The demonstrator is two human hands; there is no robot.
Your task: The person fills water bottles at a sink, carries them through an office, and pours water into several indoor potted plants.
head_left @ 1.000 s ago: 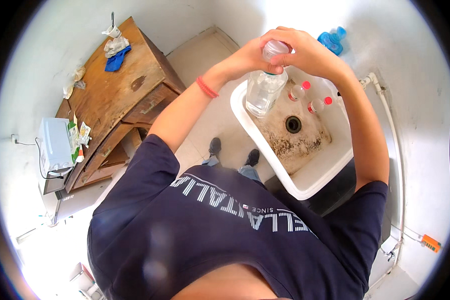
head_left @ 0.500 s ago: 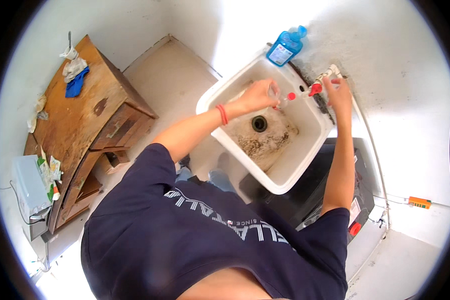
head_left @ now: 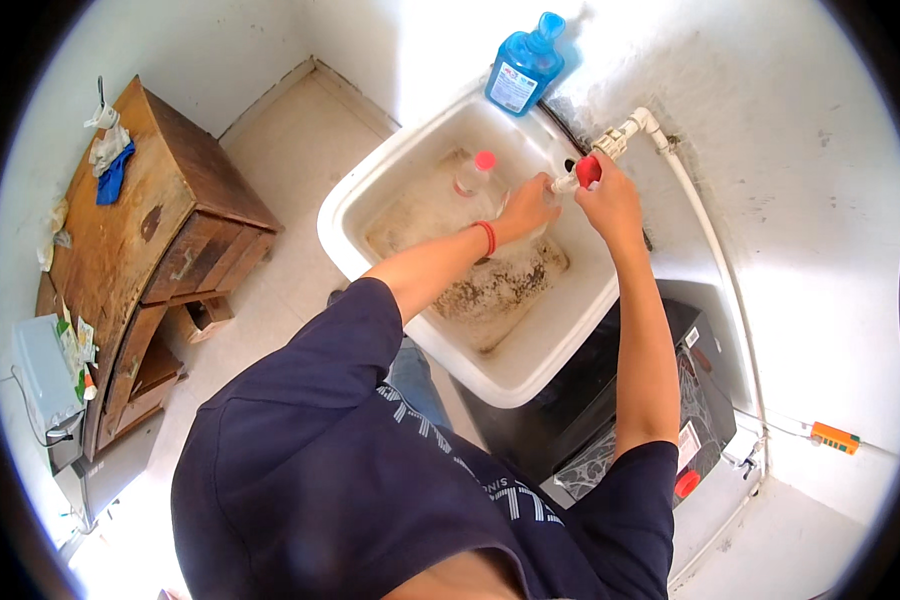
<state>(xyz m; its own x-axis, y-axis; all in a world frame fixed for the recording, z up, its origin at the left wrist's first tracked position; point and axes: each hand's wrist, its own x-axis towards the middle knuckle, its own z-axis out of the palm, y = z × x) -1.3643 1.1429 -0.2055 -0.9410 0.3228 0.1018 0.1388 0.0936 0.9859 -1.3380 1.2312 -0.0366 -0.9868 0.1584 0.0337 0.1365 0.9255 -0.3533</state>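
Observation:
My left hand [head_left: 528,210], with a red band at the wrist, reaches over the white sink [head_left: 348,205] to just below the tap's spout [head_left: 565,184]. Its fingers are curled around a clear container, mostly hidden by the hand, so its kind is hard to tell. On the red tap handle [head_left: 589,171] my right hand [head_left: 611,198] is closed, thumb and fingers around it. A clear plastic bottle [head_left: 467,182] with a red cap stands inside the sink, left of my left hand. Brown and black stains cover the sink's bottom.
A blue liquid bottle [head_left: 525,68] stands on the sink's back corner. White pipe [head_left: 705,220] runs along the wall from the tap. Right of the sink is a black appliance [head_left: 530,430]. At the left stands a worn wooden desk [head_left: 150,200] with a blue cloth [head_left: 115,175].
My right hand has come down from beside the pipe and closed on the red handle. My left hand has moved closer under the spout. The red-capped bottle now shows clear of my hand.

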